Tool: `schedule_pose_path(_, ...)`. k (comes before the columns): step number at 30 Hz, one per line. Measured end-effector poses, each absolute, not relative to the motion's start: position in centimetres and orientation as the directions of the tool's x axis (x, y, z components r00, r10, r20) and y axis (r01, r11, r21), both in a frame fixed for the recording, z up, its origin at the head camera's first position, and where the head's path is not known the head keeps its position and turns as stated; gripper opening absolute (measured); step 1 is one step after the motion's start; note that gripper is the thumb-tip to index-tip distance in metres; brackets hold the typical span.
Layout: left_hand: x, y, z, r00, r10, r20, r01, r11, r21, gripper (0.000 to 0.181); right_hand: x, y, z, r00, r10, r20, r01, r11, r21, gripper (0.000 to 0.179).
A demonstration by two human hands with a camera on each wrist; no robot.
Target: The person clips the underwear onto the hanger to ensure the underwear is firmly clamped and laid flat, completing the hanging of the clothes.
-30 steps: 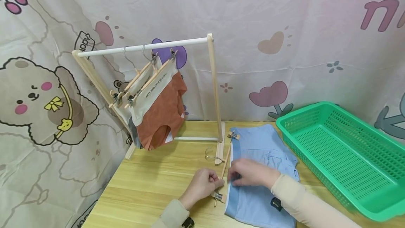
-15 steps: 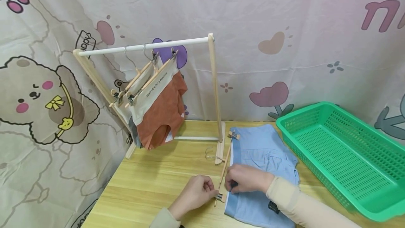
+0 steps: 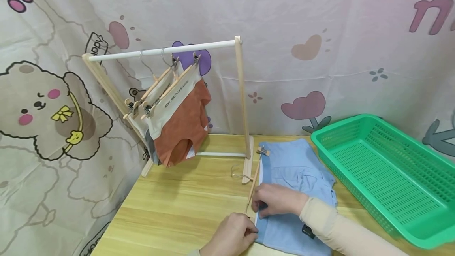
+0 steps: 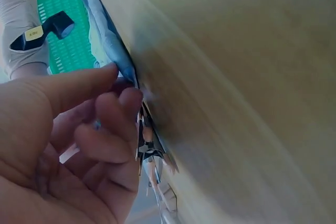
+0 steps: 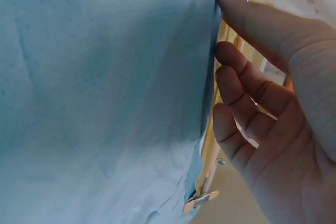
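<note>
Light blue boxer briefs lie flat on the table, waistband to the left. Along that waistband runs a wooden clip hanger; its far clip clamps the band. My left hand pinches the near end of the waistband between thumb and forefinger. Close below those fingers, the hanger's near clip shows in the left wrist view; the left hand mostly covers it in the head view. My right hand holds the waistband's edge around its middle, thumb on top, other fingers curled beside the edge.
A small rack stands at the back left, with orange boxer briefs and another pair behind on clip hangers. To the right is a green plastic basket. The hanger's metal hook lies near the rack's foot. A printed cloth hangs behind.
My left hand has moved from beside the near clip toward me and right, onto the waistband's near end. The right hand has shifted slightly nearer along the band.
</note>
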State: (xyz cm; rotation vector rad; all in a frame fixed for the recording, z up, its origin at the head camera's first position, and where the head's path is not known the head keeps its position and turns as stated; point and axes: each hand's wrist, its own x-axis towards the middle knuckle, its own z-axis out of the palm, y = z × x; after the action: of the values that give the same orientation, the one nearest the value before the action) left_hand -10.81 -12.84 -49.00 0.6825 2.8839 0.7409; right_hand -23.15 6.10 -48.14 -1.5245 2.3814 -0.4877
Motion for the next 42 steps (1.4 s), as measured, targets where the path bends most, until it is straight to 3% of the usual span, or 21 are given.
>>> schedule_pose_path(4,-10.8,-12.9,-49.1,-0.901,0.434,0.014,0.385,0.784,0.487,0.007,-23.1,6.1,-47.9,-0.387,-0.921,-0.045,-0.85,0.376,-0.368,0.025)
schedule_pose_path(8,-10.6,-12.8,-49.3,-0.92,0.393,-0.018,0.333,0.803,0.495,0.019,-23.2,5.9,-47.5,-0.348,-0.937,-0.037,-0.882,0.341,-0.324,0.026)
schedule_pose_path(12,-10.4,-12.8,-49.4,-0.932,0.362,-0.025,0.299,0.807,0.509,0.029,-23.3,5.5,-47.3,-0.351,-0.934,-0.069,-0.878,0.354,-0.323,0.027)
schedule_pose_path(17,-10.2,-12.7,-49.7,-0.94,0.341,-0.027,0.275,0.801,0.533,0.027,-23.4,5.0,-47.1,-0.351,-0.931,-0.101,-0.875,0.365,-0.319,0.029)
schedule_pose_path(34,-10.3,-13.3,-50.6,-0.925,0.378,0.041,0.335,0.758,0.561,0.024,-23.5,4.4,-47.1,-0.297,-0.954,-0.028,-0.921,0.294,-0.255,0.028)
schedule_pose_path(42,-10.9,-14.7,-48.5,-0.983,0.165,0.074,0.179,0.817,0.548,0.026,-23.5,4.0,-47.4,-0.315,-0.946,-0.073,-0.914,0.323,-0.246,0.023)
